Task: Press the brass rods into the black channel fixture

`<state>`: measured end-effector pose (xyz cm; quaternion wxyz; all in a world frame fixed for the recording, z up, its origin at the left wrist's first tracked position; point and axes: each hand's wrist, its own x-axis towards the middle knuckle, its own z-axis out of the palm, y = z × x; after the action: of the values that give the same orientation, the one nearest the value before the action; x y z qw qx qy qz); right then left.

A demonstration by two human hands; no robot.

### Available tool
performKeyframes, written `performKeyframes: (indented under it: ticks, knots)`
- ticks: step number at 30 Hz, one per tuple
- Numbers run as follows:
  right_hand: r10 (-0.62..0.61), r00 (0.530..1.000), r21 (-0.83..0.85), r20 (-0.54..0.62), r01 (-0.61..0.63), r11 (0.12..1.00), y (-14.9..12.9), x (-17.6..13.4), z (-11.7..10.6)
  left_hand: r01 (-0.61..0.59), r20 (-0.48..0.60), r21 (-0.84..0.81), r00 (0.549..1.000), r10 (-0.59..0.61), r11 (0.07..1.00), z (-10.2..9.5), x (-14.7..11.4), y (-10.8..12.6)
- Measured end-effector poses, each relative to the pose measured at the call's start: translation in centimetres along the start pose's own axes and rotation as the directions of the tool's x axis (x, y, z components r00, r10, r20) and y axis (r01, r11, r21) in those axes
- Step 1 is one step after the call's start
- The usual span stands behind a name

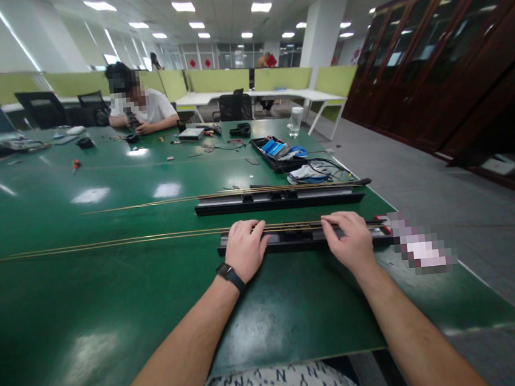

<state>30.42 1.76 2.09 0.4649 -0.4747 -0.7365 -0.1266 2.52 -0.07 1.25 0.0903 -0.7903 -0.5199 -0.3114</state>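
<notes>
A long black channel (pixel 296 245) lies crosswise on the green table in front of me. Thin gold-coloured rods (pixel 130 241) run along it and stick out far past its left end. My left hand (pixel 246 252), with a dark watch on the wrist, is closed over the rods near the channel's left part; its far fingertips are partly hidden. Toward the right part, my right hand (pixel 350 238) pinches the rods between thumb and fingers. Small dark fittings sit inside the channel between my hands.
Behind lies a second black channel (pixel 281 203) with more rods. Farther back are a black tray (pixel 269 155) of blue items, a white-and-blue glove (pixel 309 173) and a clear jar (pixel 295 121). A blurred pinkish item (pixel 420 244) lies right. Another person (pixel 153 109) sits across the table (pixel 138 326).
</notes>
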Motion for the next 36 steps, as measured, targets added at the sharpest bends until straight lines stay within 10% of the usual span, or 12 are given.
performKeyframes:
  ticks: [36]
  knots:
    - [-0.156, 0.940, -0.106, 0.303, 0.196, 0.975, 0.18, 0.09, -0.17, -0.001, -0.012, 0.001, 1.000, 0.001, 1.000, 0.20, 0.01, -0.10]
